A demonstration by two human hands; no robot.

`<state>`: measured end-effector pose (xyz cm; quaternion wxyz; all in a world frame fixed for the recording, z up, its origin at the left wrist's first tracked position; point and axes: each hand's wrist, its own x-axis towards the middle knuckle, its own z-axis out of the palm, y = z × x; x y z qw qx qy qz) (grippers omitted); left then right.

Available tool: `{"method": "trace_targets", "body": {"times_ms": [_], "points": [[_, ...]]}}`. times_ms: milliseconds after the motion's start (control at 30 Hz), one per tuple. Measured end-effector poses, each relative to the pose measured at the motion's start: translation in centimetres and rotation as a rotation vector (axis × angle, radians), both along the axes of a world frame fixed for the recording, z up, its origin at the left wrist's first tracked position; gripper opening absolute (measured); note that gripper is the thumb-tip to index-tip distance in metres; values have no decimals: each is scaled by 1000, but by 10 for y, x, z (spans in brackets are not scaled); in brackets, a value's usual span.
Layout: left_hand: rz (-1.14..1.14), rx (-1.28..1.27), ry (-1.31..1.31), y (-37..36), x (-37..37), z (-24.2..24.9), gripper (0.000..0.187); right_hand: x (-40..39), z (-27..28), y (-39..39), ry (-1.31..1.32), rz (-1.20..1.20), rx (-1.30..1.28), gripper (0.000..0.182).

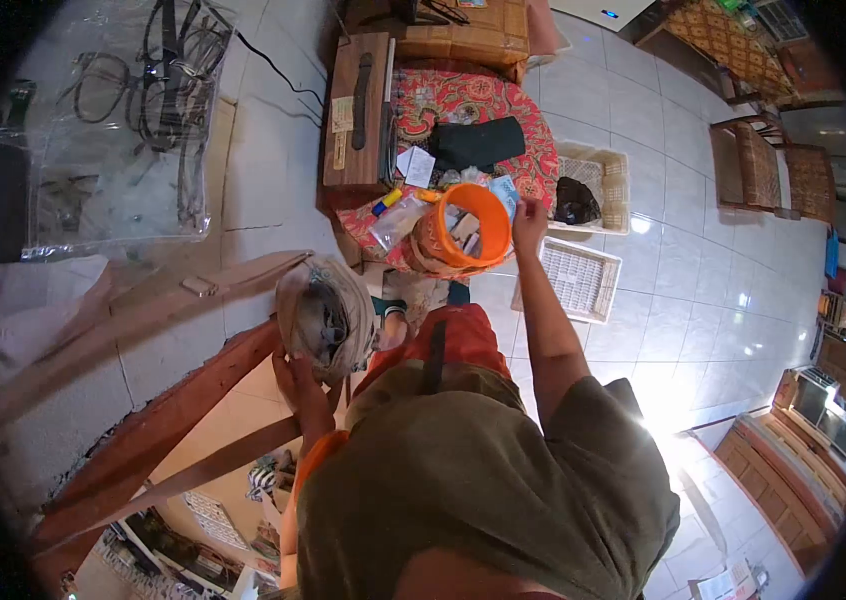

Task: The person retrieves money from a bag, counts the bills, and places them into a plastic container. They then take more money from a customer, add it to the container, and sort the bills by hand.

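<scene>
My left hand (301, 385) grips the underside of a beige shoulder bag (293, 310), whose mouth is open on dark and grey contents too dim to name. Its wide strap (198, 290) runs off to the left. At the right side of an orange plastic bucket (428, 240), my right hand (531, 218) has its fingers closed at the edge of a blue-and-white packet (504, 190). Several small packets and papers (463, 232) stand inside the bucket. The bucket rests near the front of a round table with a red patterned cloth (533, 130).
On the cloth lie a dark pouch (479, 143), a white paper (415, 165) and a yellow-and-blue tube (386, 202). A wooden box (356, 115) stands at the left. White plastic crates (598, 275) sit on the floor, right. Eyeglasses in a clear bag (148, 90) hang upper left.
</scene>
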<state>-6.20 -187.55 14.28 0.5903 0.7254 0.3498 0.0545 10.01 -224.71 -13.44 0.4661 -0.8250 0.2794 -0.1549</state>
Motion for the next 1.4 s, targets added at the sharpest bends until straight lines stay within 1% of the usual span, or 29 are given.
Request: {"method": "trace_targets", "body": {"times_ms": [33,67,100,133,200,233,267,333,367,433,467,533,567,633,667,733,867,933,967,1033,1067,1100,1133,1167,1233,1267,1333,1367,1400], "points": [[2,5,5,-2,0,3,47,5,-22,-6,5,2,5,34],[22,-10,68,-3,0,9,42,8,-48,-8,21,63,135,32],[41,-24,133,-3,-1,13,37,7,-50,-2,37,122,268,31],[41,-15,141,0,-4,11,37,4,-51,5,45,121,276,31],[35,28,71,6,-7,4,37,-1,-34,28,148,119,411,44],[33,31,75,5,-6,5,37,-6,-5,46,100,110,329,49],[67,30,77,3,-4,7,38,-13,0,61,64,188,177,51],[85,28,75,-7,6,18,39,-22,39,82,67,304,50,47],[117,-29,63,-18,13,30,38,-16,54,81,64,295,47,47],[144,-91,56,-23,16,34,38,-11,69,76,152,392,12,43],[163,-75,50,-22,15,29,38,-8,54,68,152,388,8,43],[185,-62,41,-14,8,15,38,-1,3,39,253,402,270,36],[148,-20,28,-4,2,5,37,2,-3,26,200,290,289,38],[119,29,18,-3,-1,3,36,4,-40,-12,58,227,-442,46],[136,12,54,-8,1,10,36,7,-55,-24,59,232,-435,46],[152,1,99,-10,1,12,36,10,-73,-36,95,318,-598,58],[131,-30,111,-16,2,14,36,15,-69,-35,242,294,-463,55],[138,-34,92,-19,5,15,36,18,-69,-32,384,326,-404,51],[123,-27,84,-19,5,14,36,18,-68,-31,383,324,-405,51],[103,-22,75,-17,5,11,36,16,-60,-30,565,325,-441,44],[63,8,62,-15,4,9,36,14,-56,-31,565,321,-443,44],[23,37,49,-13,3,8,36,10,-57,-32,476,289,-477,38],[20,34,48,-14,4,8,36,6,-64,-36,387,257,-511,33],[44,19,66,-14,5,9,37,5,-70,-43,386,254,-514,33],[67,5,86,-13,5,9,38,3,-88,-61,134,134,-127,21],[92,-32,96,-11,4,9,39,0,-91,-65,135,133,-127,21],[116,-72,105,-14,7,14,40,-10,-86,-67,120,421,296,20],[127,-79,120,-22,14,25,40,-19,-60,-51,364,521,337,23],[138,-85,135,-26,17,31,40,-28,-34,-31,402,602,240,26]]}}
